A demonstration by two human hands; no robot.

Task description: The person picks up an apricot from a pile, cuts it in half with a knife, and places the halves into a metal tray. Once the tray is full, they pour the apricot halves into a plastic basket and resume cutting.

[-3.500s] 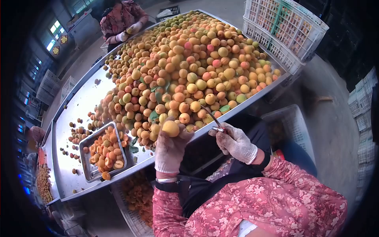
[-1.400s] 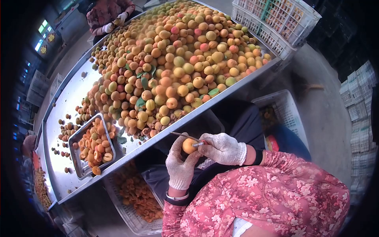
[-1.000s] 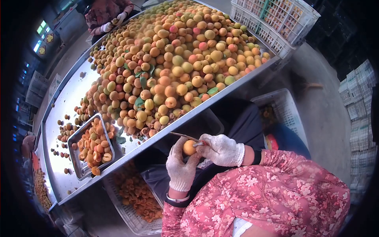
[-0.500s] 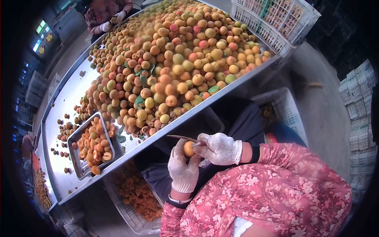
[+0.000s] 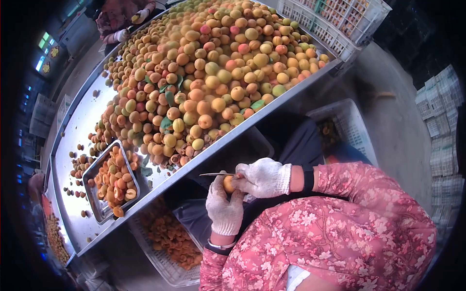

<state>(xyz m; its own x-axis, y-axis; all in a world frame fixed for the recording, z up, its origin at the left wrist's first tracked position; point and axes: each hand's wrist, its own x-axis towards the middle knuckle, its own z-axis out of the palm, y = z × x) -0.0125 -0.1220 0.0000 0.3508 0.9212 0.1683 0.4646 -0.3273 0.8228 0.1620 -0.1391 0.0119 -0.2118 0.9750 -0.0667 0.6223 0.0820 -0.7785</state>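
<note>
My left hand, in a white knitted glove, is closed around an apricot over my lap. My right hand, gloved the same way, grips a knife whose thin blade points left across the top of the fruit. The right fingers press close against the apricot and hide part of it. Whether the blade is inside the flesh cannot be made out. Beyond the table's edge, left of my hands, a metal tray holds halved apricots.
A big heap of whole apricots covers much of the metal table. Below its edge stands a crate of apricot halves; another crate is at my right. Stacked crates stand at the table's end. A co-worker's gloved hand is across the table.
My right hand has shifted slightly left and up over the apricot, and the knife blade has turned to lie nearly level across it. The left hand still holds the fruit.
</note>
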